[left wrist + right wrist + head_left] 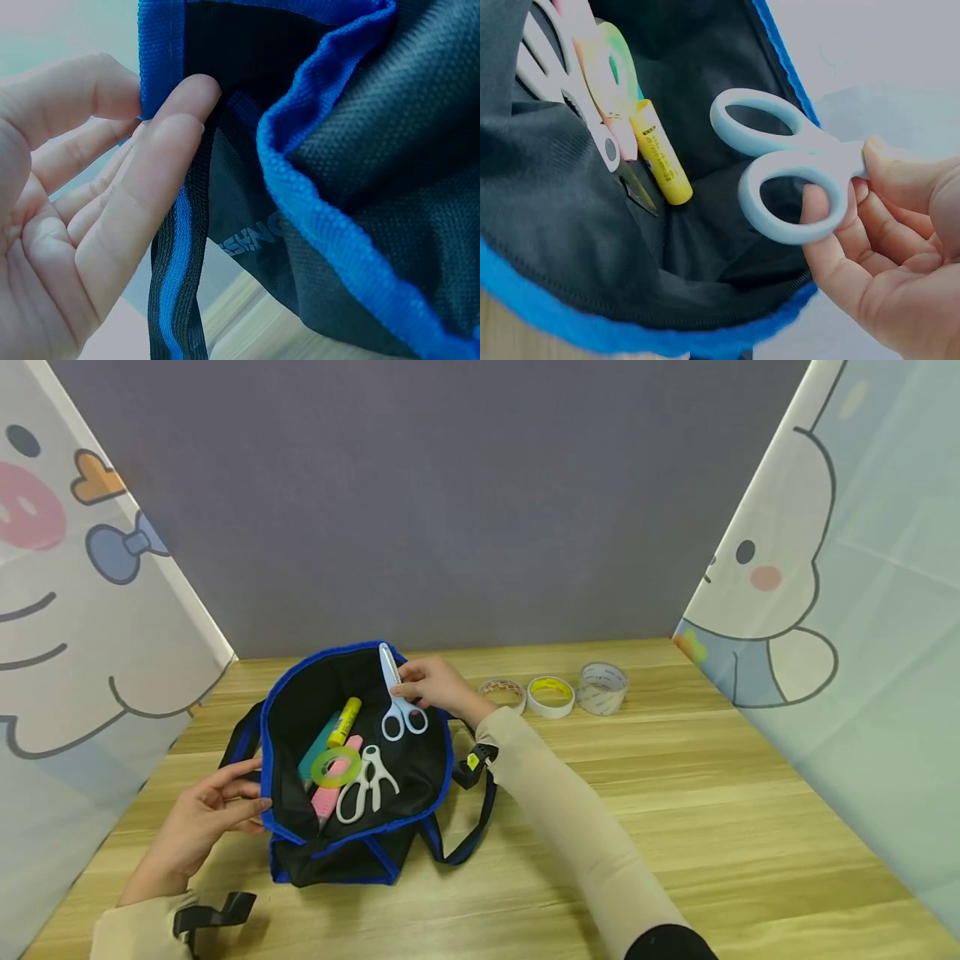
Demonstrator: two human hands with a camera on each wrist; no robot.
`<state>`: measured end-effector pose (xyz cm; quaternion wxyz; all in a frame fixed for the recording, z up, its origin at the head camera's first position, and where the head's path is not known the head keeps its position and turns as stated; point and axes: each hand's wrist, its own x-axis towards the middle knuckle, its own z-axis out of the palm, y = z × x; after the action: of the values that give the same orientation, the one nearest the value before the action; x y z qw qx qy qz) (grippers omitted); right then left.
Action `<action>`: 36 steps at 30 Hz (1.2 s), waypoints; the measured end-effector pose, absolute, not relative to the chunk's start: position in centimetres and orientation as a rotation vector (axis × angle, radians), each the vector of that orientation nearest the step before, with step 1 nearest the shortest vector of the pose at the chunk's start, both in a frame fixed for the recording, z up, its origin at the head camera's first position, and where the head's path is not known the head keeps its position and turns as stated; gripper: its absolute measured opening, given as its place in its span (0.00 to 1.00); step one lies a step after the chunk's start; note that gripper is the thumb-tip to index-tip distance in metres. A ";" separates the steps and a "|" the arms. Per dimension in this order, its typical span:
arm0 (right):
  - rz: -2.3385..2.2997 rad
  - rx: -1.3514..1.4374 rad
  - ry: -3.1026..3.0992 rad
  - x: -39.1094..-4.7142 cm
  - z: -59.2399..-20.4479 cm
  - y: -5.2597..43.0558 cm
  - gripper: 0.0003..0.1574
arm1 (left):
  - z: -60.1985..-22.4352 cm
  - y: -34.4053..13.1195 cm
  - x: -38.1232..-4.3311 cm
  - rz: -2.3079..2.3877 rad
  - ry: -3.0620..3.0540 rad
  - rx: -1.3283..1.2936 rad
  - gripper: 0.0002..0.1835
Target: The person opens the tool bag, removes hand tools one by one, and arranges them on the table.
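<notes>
while the right hand (433,685) pinched light-blue scissors (821,154) at the black bag's (420,777) mouth, the left hand (212,810) gripped its blue rim (266,739).

Bag (423,777): we list black cloth, matt, with a visibly woven grain. Trim (330,238): blue webbing, coarse and ribbed. Strap (174,277): woven webbing, rough, matt. Light-blue scissors (826,157): we record smooth plastic handles with a soft sheen. White scissors (363,786): smooth plastic handles; blade (638,190) of grey metal. Glue stick (660,154): yellow plastic, smooth, lightly glossy. Green tape roll (318,768): we note a translucent plastic look. Pink tool (324,800): smooth plastic. Clear tape roll (600,695): glossy, see-through film. Table (712,777): we enter a smooth, pale wood-grain surface, low in gloss. Backdrop (450,510): grey, matt, even, cloth-like. Side panels (885,593): printed cloth, smooth, faintly creased. Sleeve (573,806): beige cloth, matt.
</notes>
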<state>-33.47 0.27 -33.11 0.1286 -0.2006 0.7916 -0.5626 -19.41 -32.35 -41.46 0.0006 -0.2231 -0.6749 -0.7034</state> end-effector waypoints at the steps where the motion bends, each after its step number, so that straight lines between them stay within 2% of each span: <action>1: -1.652 -0.575 2.287 -33.5 -33.1 0.5 0.10 | -41.5 -32.3 -19.4 -2.210 -2.120 -0.698 0.34; 9: -1.753 -0.547 2.260 -33.3 -32.9 2.6 0.10 | -41.3 -32.4 -19.3 -2.221 -2.113 -0.713 0.34; 17: -1.801 -0.560 2.255 -31.9 -32.0 4.9 0.14 | -41.4 -32.4 -19.2 -2.244 -2.114 -0.694 0.34; 28: -1.724 -0.500 2.367 -31.5 -32.1 8.9 0.11 | -41.2 -32.2 -19.3 -2.247 -2.115 -0.685 0.34; 36: -1.742 -0.463 2.388 -31.2 -32.8 12.5 0.18 | -41.1 -32.1 -19.4 -2.229 -2.122 -0.671 0.34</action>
<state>-31.24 12.54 -32.79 0.0749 -0.1542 0.7960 -0.5806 -19.36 -32.06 -41.08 -0.0041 -0.2131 -0.6737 -0.7076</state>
